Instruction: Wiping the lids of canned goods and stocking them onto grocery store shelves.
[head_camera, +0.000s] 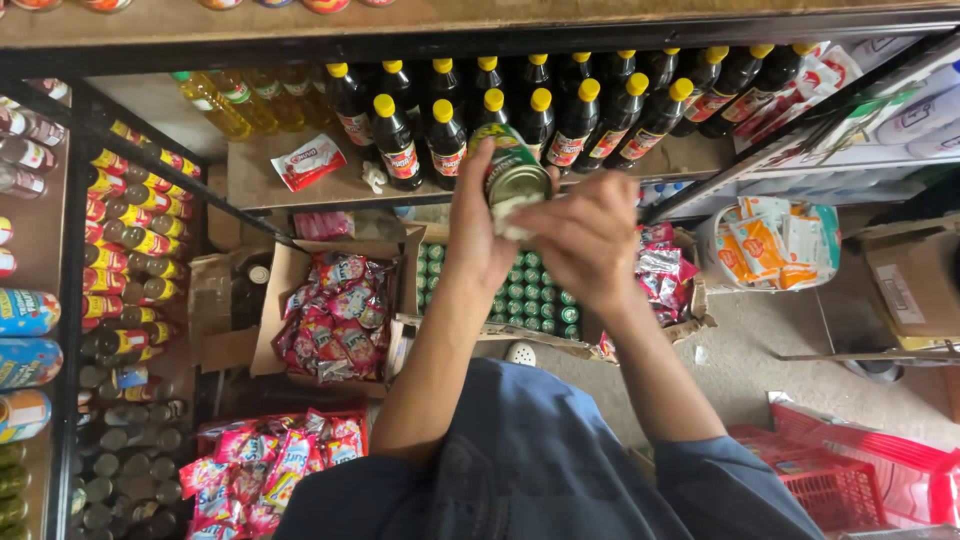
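A green-labelled can (512, 172) is held up in front of the shelf (300, 185), clasped in the grip of the left hand (478, 225), while the right hand (585, 238) is pressed against its metal end with a pale cloth, apparently for wiping. One can is held; roughly twenty yellow-capped dark bottles (560, 115) are ranged behind, and one box of green-lidded cans (535, 295) is seen below.

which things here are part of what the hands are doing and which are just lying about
In hand:
left hand
right hand
green-labelled can

Lying about:
dark bottles with yellow caps
box of red snack packets
red basket
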